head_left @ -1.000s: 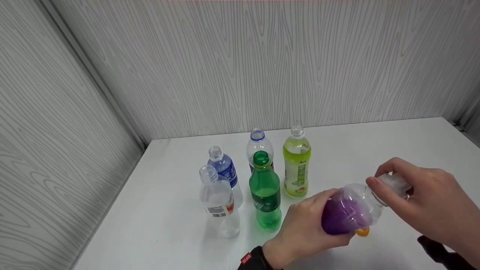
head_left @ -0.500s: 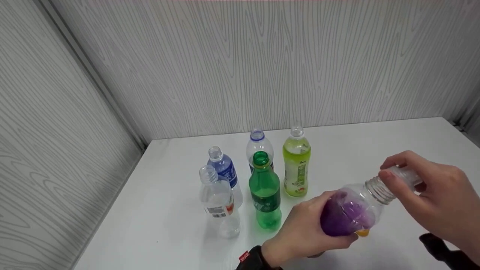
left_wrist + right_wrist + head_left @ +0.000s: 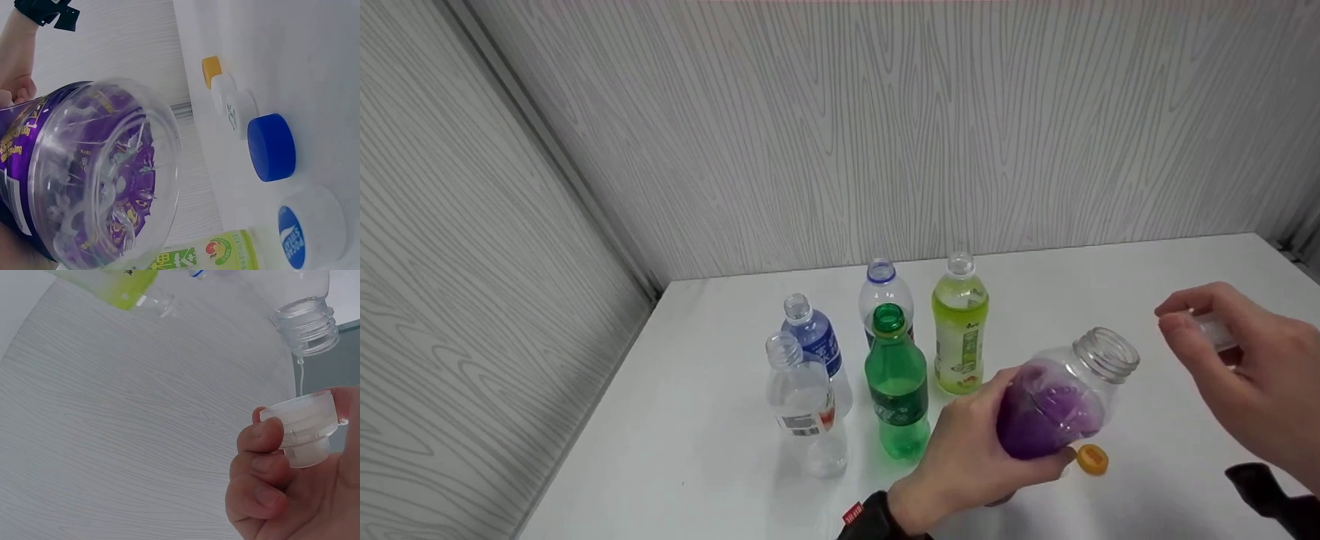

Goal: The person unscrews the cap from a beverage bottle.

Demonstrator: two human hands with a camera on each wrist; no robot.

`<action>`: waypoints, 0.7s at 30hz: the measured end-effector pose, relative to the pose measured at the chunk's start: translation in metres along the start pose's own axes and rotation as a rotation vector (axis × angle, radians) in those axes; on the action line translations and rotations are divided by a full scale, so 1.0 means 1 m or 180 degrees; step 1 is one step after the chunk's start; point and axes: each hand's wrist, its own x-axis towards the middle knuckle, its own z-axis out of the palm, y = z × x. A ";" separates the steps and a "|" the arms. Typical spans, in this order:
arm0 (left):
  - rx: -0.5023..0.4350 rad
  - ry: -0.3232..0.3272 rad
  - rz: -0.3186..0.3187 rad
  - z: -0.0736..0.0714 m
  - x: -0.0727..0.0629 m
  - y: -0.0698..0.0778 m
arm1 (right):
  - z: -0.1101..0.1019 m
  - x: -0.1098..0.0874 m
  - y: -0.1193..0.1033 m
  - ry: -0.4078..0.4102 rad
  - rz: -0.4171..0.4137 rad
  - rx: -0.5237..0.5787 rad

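My left hand (image 3: 964, 457) grips a clear bottle with a purple label (image 3: 1046, 412) round its body. The bottle leans to the right, its threaded mouth bare. To the right of that mouth, my right hand (image 3: 1256, 375) pinches a translucent stepped cap (image 3: 304, 419) between thumb and fingers. Cap and mouth are apart in the right wrist view, with a thin clear strand (image 3: 301, 376) between them. Below the bottle an orange-yellow cap (image 3: 1093, 459) lies on the table. The left wrist view shows the base of the purple-labelled bottle up close.
Left of my hands stand several uncapped bottles, among them a green one (image 3: 896, 382), a yellow-green labelled one (image 3: 960, 337) and a clear one (image 3: 808, 412). A blue cap (image 3: 271, 147) and several white caps lie in a row. Wood-grain panels rise behind the white table (image 3: 720, 420).
The translucent cap has come off the bottle's mouth. My right hand has moved up and right with it, while the left hand keeps holding the bottle, now slightly more upright.
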 end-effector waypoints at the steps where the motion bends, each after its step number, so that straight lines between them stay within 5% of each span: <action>1: -0.0016 0.0054 0.0051 0.000 0.000 0.000 | 0.000 0.000 0.000 -0.0033 0.0015 -0.0044; 7: -0.0102 0.0305 0.0246 -0.002 -0.002 -0.002 | 0.008 -0.002 0.005 -0.0272 -0.0120 -0.0361; 12: -0.0229 0.0309 0.0171 -0.004 -0.003 0.000 | 0.017 -0.008 0.015 -0.0639 -0.0218 -0.0601; 21: -0.0186 0.0336 0.0232 -0.006 -0.002 0.002 | 0.032 -0.024 0.039 -0.0837 -0.0496 -0.0795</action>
